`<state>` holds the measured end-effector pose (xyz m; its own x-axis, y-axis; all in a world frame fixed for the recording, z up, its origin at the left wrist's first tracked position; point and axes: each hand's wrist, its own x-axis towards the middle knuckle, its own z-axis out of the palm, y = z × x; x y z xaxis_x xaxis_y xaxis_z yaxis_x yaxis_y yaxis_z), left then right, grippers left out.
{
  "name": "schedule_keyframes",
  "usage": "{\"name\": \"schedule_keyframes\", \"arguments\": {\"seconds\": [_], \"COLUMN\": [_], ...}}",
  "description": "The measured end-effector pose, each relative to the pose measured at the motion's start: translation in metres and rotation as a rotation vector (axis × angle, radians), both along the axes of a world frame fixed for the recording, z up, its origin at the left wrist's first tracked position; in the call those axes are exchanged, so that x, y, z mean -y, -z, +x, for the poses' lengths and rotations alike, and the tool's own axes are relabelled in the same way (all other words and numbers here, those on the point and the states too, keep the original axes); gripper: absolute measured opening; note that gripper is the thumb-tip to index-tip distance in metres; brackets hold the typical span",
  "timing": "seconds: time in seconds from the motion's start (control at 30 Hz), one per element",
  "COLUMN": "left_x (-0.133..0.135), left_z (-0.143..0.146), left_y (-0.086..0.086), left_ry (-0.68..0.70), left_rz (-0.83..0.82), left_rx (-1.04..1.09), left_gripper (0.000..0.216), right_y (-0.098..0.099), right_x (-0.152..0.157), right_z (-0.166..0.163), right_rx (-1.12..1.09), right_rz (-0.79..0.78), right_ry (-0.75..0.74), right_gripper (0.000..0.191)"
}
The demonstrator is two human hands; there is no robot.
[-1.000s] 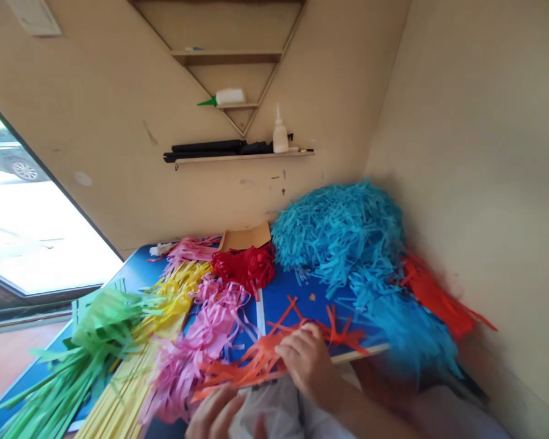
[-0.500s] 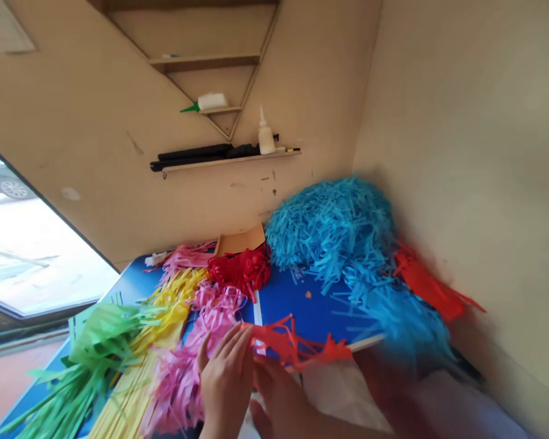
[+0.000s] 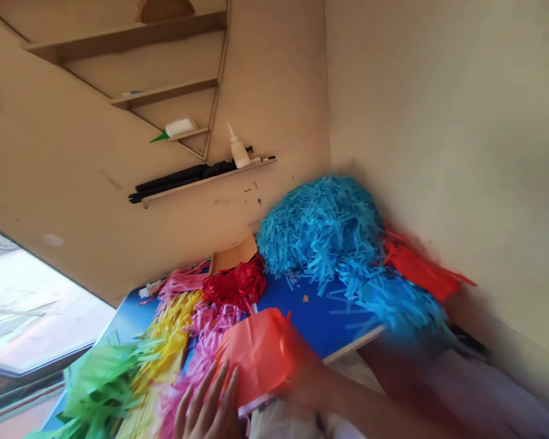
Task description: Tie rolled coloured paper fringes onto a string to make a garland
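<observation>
A sheet of orange fringed paper (image 3: 260,353) stands raised over the front edge of the blue table (image 3: 311,314). My left hand (image 3: 205,405) lies open at the bottom, fingers spread, touching the orange sheet's lower edge and the pink strips (image 3: 205,329). My right hand (image 3: 308,381) is behind the orange sheet at its right side; it is blurred and its fingers are hidden. My right forearm comes in from the lower right.
A big heap of blue shredded paper (image 3: 320,225) fills the table's back right corner, with orange-red paper (image 3: 416,268) against the wall. Red (image 3: 233,283), yellow (image 3: 169,332) and green strips (image 3: 96,384) lie left. A glue bottle (image 3: 238,149) stands on a wall shelf.
The orange fringed paper rose from lying flat on the table's edge to standing up as a broad sheet. My left hand slid down and left. The view tilted and swung right.
</observation>
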<state>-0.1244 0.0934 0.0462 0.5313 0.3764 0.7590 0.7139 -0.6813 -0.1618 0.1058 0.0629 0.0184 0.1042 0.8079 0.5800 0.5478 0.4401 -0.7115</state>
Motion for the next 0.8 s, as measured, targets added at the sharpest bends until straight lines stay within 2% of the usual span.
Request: {"name": "schedule_keyframes", "arguments": {"seconds": [0.07, 0.13, 0.23, 0.3, 0.37, 0.4, 0.43, 0.47, 0.5, 0.53, 0.6, 0.7, 0.8], "left_x": [-0.008, -0.013, -0.016, -0.017, -0.018, -0.019, -0.019, -0.019, -0.019, -0.019, -0.019, -0.02, -0.028], "left_z": [0.033, 0.065, 0.1, 0.115, 0.126, 0.13, 0.134, 0.137, 0.14, 0.142, 0.142, 0.13, 0.101], "left_y": [0.011, 0.02, 0.028, 0.031, 0.034, 0.036, 0.037, 0.039, 0.041, 0.043, 0.047, 0.051, 0.046], "left_ry": [0.06, 0.097, 0.125, 0.112, 0.11, 0.115, 0.119, 0.121, 0.124, 0.122, 0.079, -0.078, -0.229], "left_rz": [-0.007, -0.031, -0.094, -0.171, -0.255, -0.295, -0.332, -0.366, -0.399, -0.436, -0.519, -0.648, -0.672], "left_rx": [-0.018, 0.018, 0.052, 0.055, 0.076, 0.09, 0.104, 0.116, 0.118, 0.106, 0.06, -0.048, -0.129], "left_gripper": [0.041, 0.036, 0.032, 0.031, 0.028, 0.028, 0.028, 0.028, 0.029, 0.03, 0.036, 0.054, 0.059], "right_y": [0.002, -0.001, -0.011, -0.014, -0.01, -0.005, 0.002, 0.009, 0.016, 0.022, 0.029, 0.027, 0.02], "right_x": [0.007, 0.017, 0.037, 0.052, 0.063, 0.064, 0.062, 0.057, 0.049, 0.038, 0.017, -0.001, -0.001], "right_z": [0.055, 0.114, 0.184, 0.198, 0.182, 0.166, 0.146, 0.125, 0.107, 0.092, 0.076, 0.077, 0.083], "right_rx": [-0.077, -0.135, -0.217, -0.25, -0.193, -0.114, 0.054, 0.271, 0.419, 0.506, 0.528, 0.472, 0.47], "right_rz": [-0.027, -0.042, 0.001, 0.09, 0.194, 0.229, 0.229, 0.153, 0.114, 0.113, 0.148, 0.206, 0.252], "right_ry": [0.055, 0.192, 0.557, 0.808, 0.926, 0.909, 0.761, 0.528, 0.394, 0.326, 0.325, 0.337, 0.264], "right_gripper": [0.043, 0.04, 0.042, 0.047, 0.05, 0.05, 0.047, 0.043, 0.037, 0.028, 0.017, 0.024, 0.024]}}
